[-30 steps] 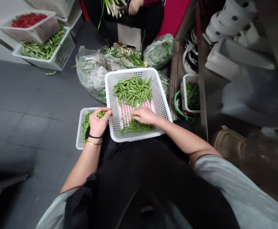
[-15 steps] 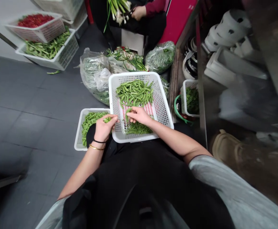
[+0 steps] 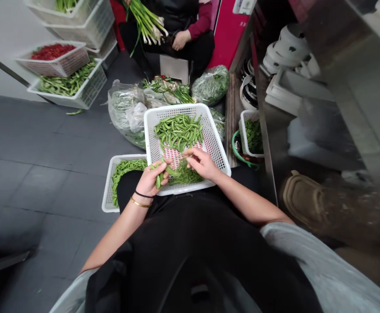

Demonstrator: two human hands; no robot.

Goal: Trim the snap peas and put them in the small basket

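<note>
A white plastic basket (image 3: 223, 145) rests on my lap. Green pea pods (image 3: 179, 131) are heaped in its far half, and thin green strings and trimmings (image 3: 189, 174) lie in the near right part. My left hand (image 3: 147, 181), with a black band and a gold bracelet at the wrist, is closed around several pea pods (image 3: 159, 178) over the basket's left rim. Thumb and fingertips of my right hand (image 3: 204, 165) are pinched together above the trimmings; whatever is between them is too small to name. A second white basket (image 3: 107, 203) of pea pods stands at my left.
Across from me a seated person's hand (image 3: 180, 40) is near a bunch of spring onions (image 3: 146, 21). Plastic bags of greens (image 3: 124, 106) lie on the floor ahead. Stacked baskets (image 3: 88, 98) stand far left. A metal shelf (image 3: 268, 165) with white containers runs along my right.
My left hand has moved right, over the basket's rim, with pods in its fingers. My right hand, which held a pod, has shifted right, away from it. The view has tilted up slightly.
</note>
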